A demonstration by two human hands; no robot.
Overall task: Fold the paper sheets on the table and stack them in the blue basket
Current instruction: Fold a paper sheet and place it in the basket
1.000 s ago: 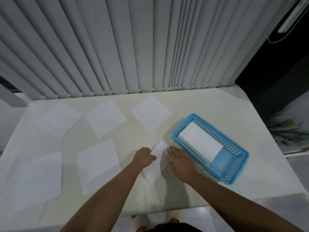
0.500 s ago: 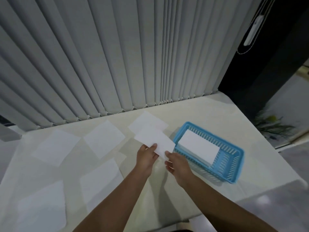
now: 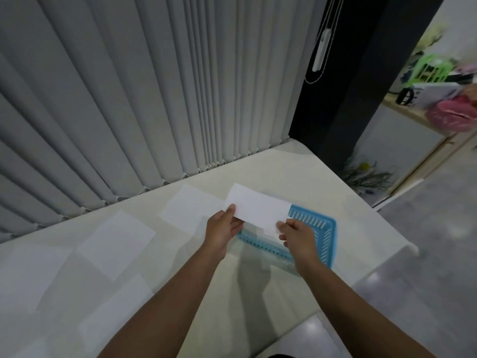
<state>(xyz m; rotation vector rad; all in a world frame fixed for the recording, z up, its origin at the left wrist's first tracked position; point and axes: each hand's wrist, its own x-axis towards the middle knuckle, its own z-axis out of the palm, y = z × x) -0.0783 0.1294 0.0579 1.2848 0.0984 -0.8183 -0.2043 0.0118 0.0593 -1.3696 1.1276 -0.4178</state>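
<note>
A folded white paper sheet (image 3: 255, 207) hangs in the air above the blue basket (image 3: 324, 229). My left hand (image 3: 222, 228) pinches its near left corner, and my right hand (image 3: 296, 235) pinches its near right corner. The sheet and my hands hide most of the basket's inside, so what lies in it cannot be seen. Several unfolded sheets lie flat on the pale table (image 3: 335, 197): one (image 3: 188, 208) just left of the held sheet, another (image 3: 117, 242) further left, and more toward the near left edge.
Grey vertical blinds (image 3: 154, 99) hang along the table's far edge. The table's right edge (image 3: 374, 210) drops to a grey floor. A dark pillar (image 3: 356, 86) and a shelf with clutter (image 3: 444, 99) stand at the right.
Both hands lifted the folded sheet off the table and carried it right, from beside the basket to above it. The view swung to the right.
</note>
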